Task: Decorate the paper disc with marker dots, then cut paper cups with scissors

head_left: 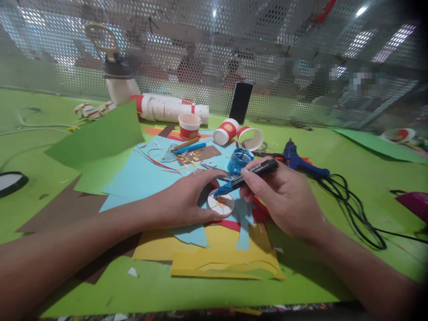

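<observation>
My left hand grips a small round white disc by its edge, thumb at the near side and fingers at the far side. The disc carries an orange-brown patch in its middle and dark lines. Between the fingers of my right hand is a black marker, slanting down to the left. Its blue-smeared tip end meets the disc's upper left part, as far as I can see. Just beyond stands a small jar smeared with blue paint. Scissors, partly hidden, lie between the jar and my left hand.
Cut paper sheets in yellow, light blue, green and brown lie about. Red-and-white paper cups, a phone and a bottle stand behind. Rightward are a blue glue gun and its black cord.
</observation>
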A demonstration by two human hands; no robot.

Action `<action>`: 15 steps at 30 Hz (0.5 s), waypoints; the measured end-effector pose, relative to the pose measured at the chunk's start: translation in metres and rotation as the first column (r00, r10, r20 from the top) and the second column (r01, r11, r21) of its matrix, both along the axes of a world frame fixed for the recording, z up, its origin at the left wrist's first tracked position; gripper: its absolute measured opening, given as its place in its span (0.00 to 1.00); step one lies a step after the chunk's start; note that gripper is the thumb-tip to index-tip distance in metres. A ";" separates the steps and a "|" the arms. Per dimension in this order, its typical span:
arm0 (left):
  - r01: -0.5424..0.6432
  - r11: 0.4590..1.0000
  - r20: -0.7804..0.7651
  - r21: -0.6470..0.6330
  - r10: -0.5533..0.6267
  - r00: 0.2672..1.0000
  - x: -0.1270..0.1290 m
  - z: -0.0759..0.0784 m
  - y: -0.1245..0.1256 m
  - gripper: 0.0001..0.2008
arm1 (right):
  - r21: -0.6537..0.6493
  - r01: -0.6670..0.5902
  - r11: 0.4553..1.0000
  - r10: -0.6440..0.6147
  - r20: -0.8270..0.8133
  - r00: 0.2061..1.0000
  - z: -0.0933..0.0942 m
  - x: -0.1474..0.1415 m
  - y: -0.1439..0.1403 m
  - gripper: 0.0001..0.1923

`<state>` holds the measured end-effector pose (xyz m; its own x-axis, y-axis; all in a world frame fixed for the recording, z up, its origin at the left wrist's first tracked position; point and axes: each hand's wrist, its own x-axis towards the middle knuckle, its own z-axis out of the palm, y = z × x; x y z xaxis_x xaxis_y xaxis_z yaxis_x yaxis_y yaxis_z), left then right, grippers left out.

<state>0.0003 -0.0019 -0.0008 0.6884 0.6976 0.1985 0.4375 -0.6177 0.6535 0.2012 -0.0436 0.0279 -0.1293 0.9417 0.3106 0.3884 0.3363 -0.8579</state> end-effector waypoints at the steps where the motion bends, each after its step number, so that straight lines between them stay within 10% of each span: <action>1: 0.002 1.000 0.000 0.000 -0.002 1.000 0.000 0.000 0.000 0.31 | 0.003 0.002 1.000 -0.002 0.008 1.000 0.000 0.000 0.000 0.08; 15: 0.000 0.999 0.000 -0.032 0.000 1.000 0.000 0.001 -0.001 0.32 | -0.026 0.010 1.000 -0.010 0.011 1.000 -0.001 -0.002 0.000 0.08</action>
<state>0.0002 -0.0031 0.0005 0.6886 0.7034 0.1763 0.4370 -0.5965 0.6733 0.1990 -0.0436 0.0274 -0.1233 0.9506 0.2847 0.4008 0.3102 -0.8621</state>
